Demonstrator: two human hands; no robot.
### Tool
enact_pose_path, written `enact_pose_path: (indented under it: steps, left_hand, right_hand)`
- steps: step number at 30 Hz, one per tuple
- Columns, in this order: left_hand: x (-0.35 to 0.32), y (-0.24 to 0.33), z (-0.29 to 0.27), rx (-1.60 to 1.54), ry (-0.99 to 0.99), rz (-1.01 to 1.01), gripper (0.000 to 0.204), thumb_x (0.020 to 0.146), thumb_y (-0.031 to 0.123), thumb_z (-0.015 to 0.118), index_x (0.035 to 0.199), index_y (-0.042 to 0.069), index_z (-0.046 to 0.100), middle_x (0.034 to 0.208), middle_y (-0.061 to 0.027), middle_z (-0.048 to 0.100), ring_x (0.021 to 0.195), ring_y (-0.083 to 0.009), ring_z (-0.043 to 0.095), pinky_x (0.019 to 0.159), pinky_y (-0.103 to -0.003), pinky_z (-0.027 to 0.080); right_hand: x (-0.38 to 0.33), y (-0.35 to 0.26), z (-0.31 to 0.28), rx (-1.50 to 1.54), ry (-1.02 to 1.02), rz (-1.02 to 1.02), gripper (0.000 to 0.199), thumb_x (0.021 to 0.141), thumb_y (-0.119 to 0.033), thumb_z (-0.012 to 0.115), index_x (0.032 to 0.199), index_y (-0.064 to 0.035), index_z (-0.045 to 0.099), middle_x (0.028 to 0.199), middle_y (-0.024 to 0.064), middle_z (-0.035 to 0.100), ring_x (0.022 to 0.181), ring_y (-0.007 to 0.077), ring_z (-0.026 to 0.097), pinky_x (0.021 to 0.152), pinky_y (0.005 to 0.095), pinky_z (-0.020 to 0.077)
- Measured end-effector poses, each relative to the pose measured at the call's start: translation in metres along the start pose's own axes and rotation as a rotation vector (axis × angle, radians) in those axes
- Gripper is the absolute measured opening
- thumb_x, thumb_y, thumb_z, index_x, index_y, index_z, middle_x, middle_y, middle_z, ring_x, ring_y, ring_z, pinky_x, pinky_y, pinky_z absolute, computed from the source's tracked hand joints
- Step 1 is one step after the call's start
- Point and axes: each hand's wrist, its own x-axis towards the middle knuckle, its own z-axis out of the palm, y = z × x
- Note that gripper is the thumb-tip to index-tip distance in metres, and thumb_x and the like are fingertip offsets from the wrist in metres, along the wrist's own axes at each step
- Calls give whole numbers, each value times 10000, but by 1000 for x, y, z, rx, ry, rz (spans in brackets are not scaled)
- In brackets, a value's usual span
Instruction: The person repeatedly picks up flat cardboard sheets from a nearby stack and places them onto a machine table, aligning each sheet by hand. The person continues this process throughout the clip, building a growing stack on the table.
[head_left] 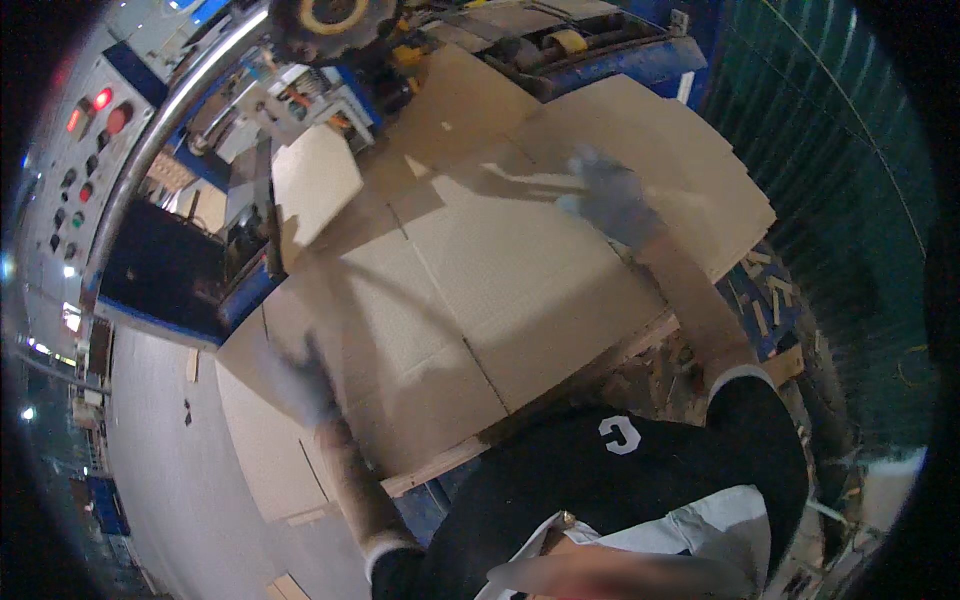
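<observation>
A large flat cardboard sheet [520, 290], creased and slotted, lies spread in front of me on a stack of similar sheets. My left hand [300, 385], in a grey glove and blurred, is over the sheet's left part, with thumb and fingers apart. Toward the right far side, my right hand [612, 200], gloved too and smeared by motion, is over the cardboard with its thumb away from its fingers. Neither hand shows anything held. Whether they touch the sheet I cannot tell.
A machine with a dark round wheel [333, 22] stands at the far side. At left are a control panel [88, 165] with buttons and a curved metal rail [165, 135]. A green corrugated wall [850, 130] borders the right. Cardboard scraps [770, 290] lie below it.
</observation>
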Motion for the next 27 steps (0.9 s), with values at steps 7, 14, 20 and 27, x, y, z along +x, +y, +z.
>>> enact_pose_path:
  steps: [7, 14, 20, 27]
  left_hand:
    - [-128, -103, -109, 396, 368, -1008, 897, 862, 642, 501, 1374, -82, 367, 1375, -285, 431, 1246, -391, 456, 1016, -470, 409]
    - [-145, -169, -131, -10, 836, -829, 695, 869, 469, 594, 1351, -10, 444, 1305, -198, 529, 1108, -336, 556, 927, -417, 450]
    - [-140, -204, -185, -790, 976, -927, 428, 925, 278, 551, 1255, 6, 541, 1266, -154, 571, 1096, -294, 559, 915, -382, 445]
    - [-119, -151, -184, -1130, 363, -769, 435, 900, 217, 604, 1258, -15, 521, 1254, -182, 565, 1101, -258, 554, 952, -395, 453]
  right_hand:
    - [-165, 79, -61, -19, 216, 921, 665, 832, -460, 626, 1271, 10, 457, 1215, 261, 533, 1145, 416, 513, 946, 467, 444]
    - [-162, 103, -51, -253, 131, 777, 656, 844, -429, 618, 1263, 43, 440, 1237, 263, 521, 1143, 436, 506, 939, 479, 446]
    - [-121, 81, -84, 611, 808, 751, 529, 884, -206, 618, 1313, 36, 426, 1285, 179, 539, 1146, 278, 537, 940, 382, 447]
    - [-53, 20, -175, 875, 715, 566, 471, 883, -115, 600, 1311, 29, 467, 1228, 115, 575, 1104, 217, 556, 946, 338, 437]
